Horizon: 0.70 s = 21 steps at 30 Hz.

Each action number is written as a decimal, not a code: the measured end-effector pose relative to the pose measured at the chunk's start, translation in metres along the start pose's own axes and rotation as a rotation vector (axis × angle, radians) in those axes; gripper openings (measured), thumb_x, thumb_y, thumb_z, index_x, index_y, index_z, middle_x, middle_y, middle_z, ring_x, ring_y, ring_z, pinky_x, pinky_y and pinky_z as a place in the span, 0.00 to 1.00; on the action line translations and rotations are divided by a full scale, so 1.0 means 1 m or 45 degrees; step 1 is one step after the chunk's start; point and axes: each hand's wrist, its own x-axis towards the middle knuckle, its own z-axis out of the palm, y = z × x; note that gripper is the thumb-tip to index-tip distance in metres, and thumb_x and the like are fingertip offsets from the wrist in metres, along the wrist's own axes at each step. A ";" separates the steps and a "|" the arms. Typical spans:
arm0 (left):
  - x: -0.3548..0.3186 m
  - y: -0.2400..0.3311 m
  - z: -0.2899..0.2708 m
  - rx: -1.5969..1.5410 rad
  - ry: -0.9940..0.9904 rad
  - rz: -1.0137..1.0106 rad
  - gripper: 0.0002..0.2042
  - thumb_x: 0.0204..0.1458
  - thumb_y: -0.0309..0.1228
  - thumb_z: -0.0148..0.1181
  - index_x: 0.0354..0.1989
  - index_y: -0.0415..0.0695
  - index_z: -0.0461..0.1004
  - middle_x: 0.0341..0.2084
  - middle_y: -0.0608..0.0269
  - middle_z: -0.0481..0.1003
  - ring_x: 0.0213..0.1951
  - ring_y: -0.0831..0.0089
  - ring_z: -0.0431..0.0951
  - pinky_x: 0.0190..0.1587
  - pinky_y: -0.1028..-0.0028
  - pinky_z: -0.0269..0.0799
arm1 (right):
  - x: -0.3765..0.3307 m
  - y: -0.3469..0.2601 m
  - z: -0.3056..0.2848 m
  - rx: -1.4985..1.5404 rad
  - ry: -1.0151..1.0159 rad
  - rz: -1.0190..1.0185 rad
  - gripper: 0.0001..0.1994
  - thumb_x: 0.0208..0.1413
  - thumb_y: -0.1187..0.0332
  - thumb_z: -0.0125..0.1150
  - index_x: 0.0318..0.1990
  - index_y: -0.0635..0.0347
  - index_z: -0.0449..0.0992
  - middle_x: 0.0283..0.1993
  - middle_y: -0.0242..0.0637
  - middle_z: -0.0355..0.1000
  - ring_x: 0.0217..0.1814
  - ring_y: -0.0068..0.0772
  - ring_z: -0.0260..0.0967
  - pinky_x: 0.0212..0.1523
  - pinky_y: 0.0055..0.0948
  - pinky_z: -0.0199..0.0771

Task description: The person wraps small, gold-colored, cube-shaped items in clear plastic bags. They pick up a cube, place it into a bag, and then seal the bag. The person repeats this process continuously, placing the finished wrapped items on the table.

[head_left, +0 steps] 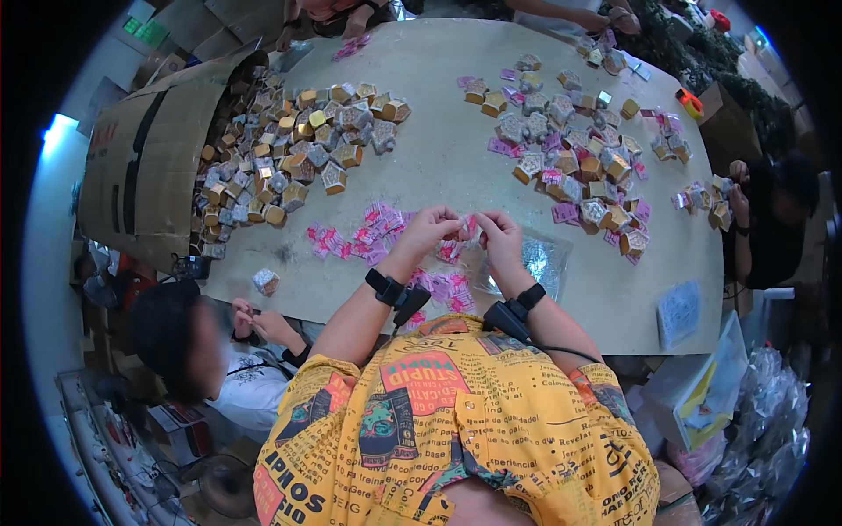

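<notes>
My left hand (pixel 434 231) and my right hand (pixel 500 238) meet over the near middle of the table, both closed in a pinch. Between their fingertips is a small pink-and-white printed tag (pixel 470 227), partly covered by the fingers. Loose pink tags (pixel 373 232) lie in a heap beside my left hand. More pink tags (pixel 445 289) are spread below my hands, close to my body. A clear plastic bag (pixel 545 263) lies flat next to my right wrist.
Small gold boxes with whitish tops (pixel 338 131) spill from a tipped carton (pixel 158 149) at left. Another heap of boxes (pixel 588 158), mixed with pink tags, lies at right. Orange-handled tape dispenser (pixel 690 103) sits at the right edge. Co-workers sit around the table, one (pixel 254 324) close at left.
</notes>
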 end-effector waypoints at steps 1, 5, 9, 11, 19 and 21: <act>-0.001 0.001 0.001 0.017 -0.002 -0.004 0.05 0.53 0.27 0.53 0.33 0.39 0.70 0.28 0.62 0.75 0.32 0.76 0.75 0.39 0.76 0.71 | 0.001 0.000 -0.001 -0.007 -0.002 0.007 0.04 0.50 0.71 0.61 0.30 0.62 0.76 0.21 0.24 0.67 0.19 0.13 0.57 0.19 0.17 0.55; -0.001 -0.002 -0.002 0.013 -0.051 0.012 0.05 0.53 0.27 0.53 0.33 0.39 0.70 0.28 0.62 0.75 0.32 0.76 0.76 0.39 0.76 0.71 | 0.000 -0.003 -0.002 -0.002 -0.035 0.031 0.05 0.50 0.70 0.61 0.31 0.62 0.76 0.21 0.25 0.66 0.20 0.13 0.57 0.19 0.16 0.55; 0.000 -0.001 -0.001 0.034 -0.086 0.010 0.05 0.53 0.27 0.53 0.33 0.39 0.70 0.27 0.62 0.75 0.32 0.75 0.75 0.38 0.77 0.70 | 0.003 -0.002 -0.005 0.030 -0.043 -0.012 0.05 0.50 0.70 0.61 0.31 0.62 0.76 0.22 0.25 0.67 0.21 0.13 0.58 0.20 0.16 0.55; -0.002 0.002 0.000 0.045 -0.082 0.009 0.05 0.52 0.27 0.54 0.33 0.38 0.70 0.27 0.61 0.75 0.31 0.75 0.76 0.37 0.77 0.71 | 0.003 -0.007 -0.006 0.018 -0.032 -0.007 0.05 0.50 0.70 0.61 0.31 0.62 0.76 0.22 0.25 0.67 0.20 0.13 0.58 0.20 0.16 0.55; -0.001 0.002 -0.001 0.089 -0.068 0.012 0.06 0.52 0.27 0.55 0.33 0.37 0.70 0.27 0.62 0.75 0.29 0.75 0.76 0.35 0.77 0.72 | -0.003 -0.010 -0.011 -0.048 -0.338 0.252 0.04 0.51 0.71 0.59 0.30 0.61 0.74 0.20 0.25 0.65 0.19 0.14 0.58 0.20 0.16 0.56; 0.001 0.001 -0.002 0.265 -0.012 0.029 0.08 0.52 0.30 0.56 0.33 0.36 0.70 0.27 0.60 0.75 0.29 0.74 0.76 0.34 0.75 0.71 | -0.007 -0.014 -0.010 0.151 -0.369 0.446 0.04 0.52 0.72 0.56 0.29 0.62 0.73 0.21 0.26 0.66 0.20 0.15 0.58 0.20 0.16 0.55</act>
